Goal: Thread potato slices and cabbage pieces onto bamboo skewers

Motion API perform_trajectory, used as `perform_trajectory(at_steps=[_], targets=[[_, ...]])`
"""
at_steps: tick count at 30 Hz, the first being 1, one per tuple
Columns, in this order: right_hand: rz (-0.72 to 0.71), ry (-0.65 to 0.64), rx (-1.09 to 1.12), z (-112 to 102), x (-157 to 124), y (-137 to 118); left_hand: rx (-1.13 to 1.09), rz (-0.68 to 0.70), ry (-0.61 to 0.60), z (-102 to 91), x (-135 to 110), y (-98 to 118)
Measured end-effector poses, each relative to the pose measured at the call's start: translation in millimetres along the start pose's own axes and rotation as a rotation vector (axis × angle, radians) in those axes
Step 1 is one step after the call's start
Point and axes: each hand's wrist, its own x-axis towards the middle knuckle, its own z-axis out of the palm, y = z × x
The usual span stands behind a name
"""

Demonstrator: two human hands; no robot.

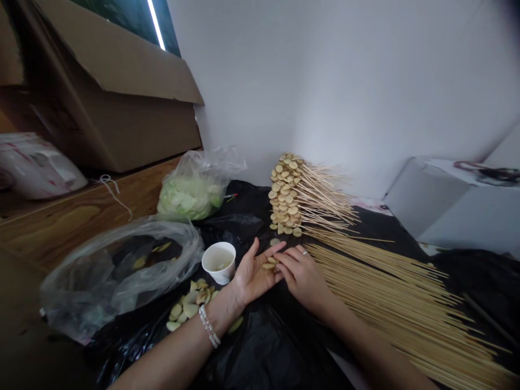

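My left hand (252, 275) lies palm up with its fingers spread, and a few pale vegetable slices (268, 264) rest on the fingers. My right hand (301, 273), ring on one finger, curls over those slices and its fingertips pinch at them. Both hands hover over black plastic sheeting (268, 346). Just beyond them stands a stack of filled skewers (289, 195) with round slices threaded at the ends. A wide fan of bare bamboo skewers (398, 292) lies to the right of my right hand. Loose slices (190, 306) sit in a heap by my left wrist.
A small white cup (219, 261) stands left of my left hand. A clear bag with a few slices (122, 265) lies at left, a bag of green vegetables (195, 189) behind it. A cardboard box (109, 92) sits on the wooden surface; a white box (459, 206) at right.
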Motion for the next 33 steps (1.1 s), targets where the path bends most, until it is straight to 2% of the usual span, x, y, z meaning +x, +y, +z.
perform_trajectory(at_steps=[6,11,15,18,22,26,29,33], targets=[[0.088,0.075,0.039,-5,3,11,-0.028,-0.02,-0.017,1.2,-1,1],[0.214,0.096,0.077,-40,12,48,-0.012,-0.01,0.0,0.9,1,1],[0.412,-0.02,0.177,-68,10,81,0.046,0.044,0.059,-0.4,4,-2],[0.451,-0.18,0.151,-78,4,95,0.066,0.068,0.087,-3.2,7,-3],[0.419,-0.362,0.079,-83,0,94,0.072,0.056,0.119,-4.9,9,-2],[0.409,-0.497,0.127,-80,1,80,0.01,0.057,0.212,-2.7,9,-1],[0.428,-0.554,0.124,-73,1,73,-0.007,0.037,0.258,-2.5,9,-1],[0.423,-0.548,0.04,-62,-1,73,0.034,0.034,0.206,-4.0,8,-2]])
